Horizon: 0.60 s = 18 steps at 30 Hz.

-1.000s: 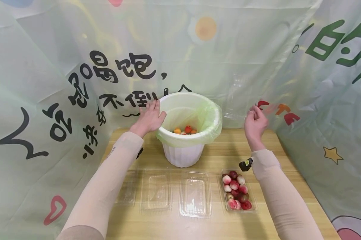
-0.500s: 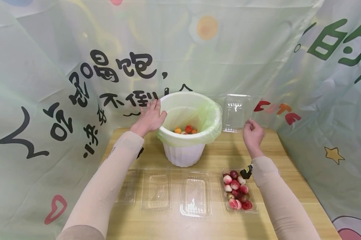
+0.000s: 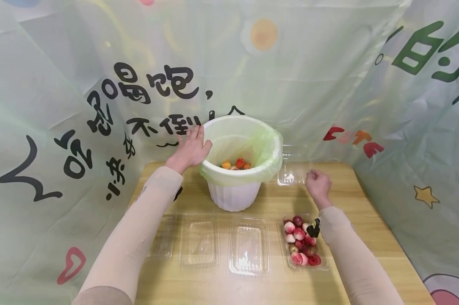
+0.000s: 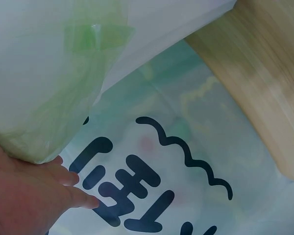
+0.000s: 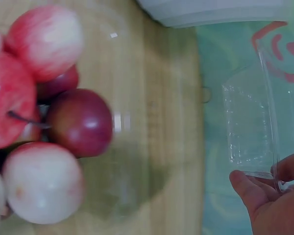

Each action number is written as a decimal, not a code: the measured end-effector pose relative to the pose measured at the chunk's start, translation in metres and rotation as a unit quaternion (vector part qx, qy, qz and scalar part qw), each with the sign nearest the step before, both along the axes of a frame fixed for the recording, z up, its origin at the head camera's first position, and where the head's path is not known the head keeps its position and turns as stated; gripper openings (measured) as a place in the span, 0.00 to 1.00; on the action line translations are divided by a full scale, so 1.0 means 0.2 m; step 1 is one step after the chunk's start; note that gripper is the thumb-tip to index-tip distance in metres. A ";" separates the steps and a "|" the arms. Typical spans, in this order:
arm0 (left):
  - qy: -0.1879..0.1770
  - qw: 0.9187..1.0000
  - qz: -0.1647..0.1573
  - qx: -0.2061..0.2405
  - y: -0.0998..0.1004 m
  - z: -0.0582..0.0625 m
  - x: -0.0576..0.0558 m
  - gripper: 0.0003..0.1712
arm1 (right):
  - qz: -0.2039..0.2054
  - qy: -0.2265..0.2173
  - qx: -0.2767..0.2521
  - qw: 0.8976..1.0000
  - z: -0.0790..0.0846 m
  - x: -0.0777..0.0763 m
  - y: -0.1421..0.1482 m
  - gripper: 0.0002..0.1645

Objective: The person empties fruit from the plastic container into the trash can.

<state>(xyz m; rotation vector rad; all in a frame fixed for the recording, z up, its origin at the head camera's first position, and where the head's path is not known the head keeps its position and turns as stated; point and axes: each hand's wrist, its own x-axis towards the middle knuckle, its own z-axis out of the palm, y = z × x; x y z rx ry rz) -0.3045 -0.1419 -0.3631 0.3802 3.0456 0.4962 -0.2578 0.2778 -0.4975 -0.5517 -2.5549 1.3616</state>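
In the head view my left hand (image 3: pixel 191 148) rests with its fingers extended on the left rim of a white bucket (image 3: pixel 233 197) lined with a thin green bag. A few orange and red fruits (image 3: pixel 240 162) show inside the bucket. Right of it, my right hand (image 3: pixel 319 185) pinches the edge of a clear plastic lid (image 3: pixel 291 174); the right wrist view shows thumb and fingers at a corner of this lid (image 5: pixel 247 127). Nearer to me, a clear plastic box (image 3: pixel 324 268) holds small red, pink-white and dark plum-like fruits (image 3: pixel 299 234).
Left of the filled box lie a clear plastic tray (image 3: pixel 249 273), a second clear tray (image 3: pixel 199 264) and another one (image 3: pixel 162 250) partly behind my left sleeve. A printed cloth (image 3: pixel 229 51) hangs round the wooden table (image 3: pixel 214 290) on three sides.
My right hand has come down and toward me, bringing the clear plastic lid from in front of the back cloth to low beside the bucket. The left hand has stayed put.
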 end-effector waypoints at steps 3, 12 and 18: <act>-0.001 1.000 0.000 0.003 0.00 0.00 0.00 0.46 | 0.020 -0.006 0.026 0.999 -0.05 0.01 0.00 0.29; -0.002 1.000 0.000 -0.006 0.00 0.00 0.00 0.46 | 0.055 -0.051 0.048 0.996 -0.18 0.03 0.03 0.29; 0.000 1.000 0.001 -0.005 0.00 0.01 0.00 0.46 | 0.064 -0.073 0.048 0.994 -0.23 0.02 0.04 0.30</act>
